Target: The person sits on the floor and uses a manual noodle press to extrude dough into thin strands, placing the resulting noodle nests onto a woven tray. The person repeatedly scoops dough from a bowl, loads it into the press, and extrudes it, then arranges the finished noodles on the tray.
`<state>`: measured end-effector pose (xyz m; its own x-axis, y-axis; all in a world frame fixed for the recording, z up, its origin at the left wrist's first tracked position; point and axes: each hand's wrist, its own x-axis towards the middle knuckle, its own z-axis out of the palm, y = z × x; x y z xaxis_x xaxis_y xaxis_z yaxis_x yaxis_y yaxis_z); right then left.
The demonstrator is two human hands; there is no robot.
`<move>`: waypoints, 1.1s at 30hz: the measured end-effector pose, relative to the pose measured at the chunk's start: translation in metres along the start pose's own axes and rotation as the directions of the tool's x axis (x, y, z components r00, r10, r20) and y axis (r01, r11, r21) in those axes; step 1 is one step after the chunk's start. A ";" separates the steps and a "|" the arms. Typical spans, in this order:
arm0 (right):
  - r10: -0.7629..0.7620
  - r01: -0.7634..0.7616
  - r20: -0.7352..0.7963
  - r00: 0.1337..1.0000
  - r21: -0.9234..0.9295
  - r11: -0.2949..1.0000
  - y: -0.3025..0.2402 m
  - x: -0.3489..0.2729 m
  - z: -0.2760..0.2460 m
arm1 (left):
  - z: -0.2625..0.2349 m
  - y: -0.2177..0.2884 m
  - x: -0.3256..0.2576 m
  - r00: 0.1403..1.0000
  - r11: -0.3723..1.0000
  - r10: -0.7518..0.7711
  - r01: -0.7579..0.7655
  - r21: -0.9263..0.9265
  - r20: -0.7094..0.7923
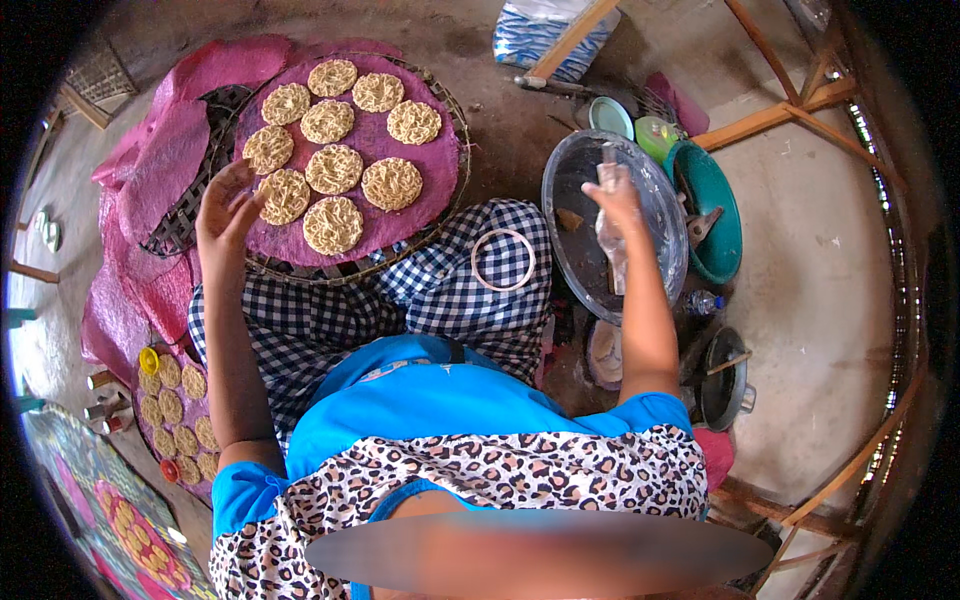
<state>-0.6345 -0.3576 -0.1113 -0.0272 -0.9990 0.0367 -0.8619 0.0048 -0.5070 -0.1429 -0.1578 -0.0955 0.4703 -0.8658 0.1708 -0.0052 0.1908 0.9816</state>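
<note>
Noodle discs [334, 168] crowd the woven tray [455, 120]; the left hand [226, 215], fingers loosely spread, could knock one. The right hand [612, 200], clamped on a plastic-wrapped tool [612, 250], may tip the glass bowl [570, 180].

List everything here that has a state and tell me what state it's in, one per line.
left hand: open, empty, at the tray's near edge
right hand: closed on a plastic bag over the bowl
clear bowl: nearly empty, smeared
woven tray: lined with pink cloth, carrying nine noodle discs
white ring: lying flat on the checked cloth
black pot: uncovered
</note>
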 end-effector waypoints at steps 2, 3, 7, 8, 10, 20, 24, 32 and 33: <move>0.056 -0.021 0.110 0.992 -0.291 0.957 0.018 0.010 0.036 | -0.011 -0.001 -0.002 0.999 0.999 0.031 -0.031 -0.011 -0.027; 0.114 -0.051 0.158 0.981 -0.357 0.933 0.026 0.014 0.054 | -0.016 -0.001 -0.003 0.997 1.000 0.004 -0.006 -0.022 -0.080; 0.225 -0.006 0.309 0.924 -0.577 0.817 0.056 0.022 0.112 | -0.041 -0.004 -0.008 0.991 0.997 0.074 -0.071 0.030 -0.108; 0.240 0.012 0.337 0.911 -0.602 0.799 0.063 0.024 0.122 | -0.051 -0.004 -0.007 0.988 0.999 0.041 -0.037 0.027 -0.146; 0.248 0.054 0.372 0.894 -0.640 0.767 0.079 0.028 0.133 | -0.074 -0.002 -0.010 0.963 0.999 0.040 -0.037 0.015 -0.266; 0.100 -0.121 0.104 0.990 0.220 0.968 0.072 0.042 0.043 | -0.179 -0.059 0.004 0.870 0.984 -0.143 0.175 0.024 -0.472; -0.274 0.302 -0.131 0.953 0.306 0.903 0.022 0.014 0.026 | -0.217 -0.118 0.039 0.881 0.927 -0.113 0.260 0.270 -0.460; -0.304 0.337 -0.148 0.941 0.328 0.883 -0.069 -0.041 0.035 | -0.259 -0.208 0.086 0.220 0.583 -0.205 0.810 0.061 -0.954; -0.349 0.376 -0.143 0.926 0.280 0.884 -0.076 -0.046 0.036 | -0.266 -0.214 0.086 0.082 0.670 -0.337 0.720 -0.177 -0.938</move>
<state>-0.5498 -0.3133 -0.1056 0.2030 -0.9205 0.3338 -0.6302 -0.3837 -0.6750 0.1331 -0.1505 -0.3130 0.8682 0.2986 -0.3963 0.4920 -0.4138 0.7660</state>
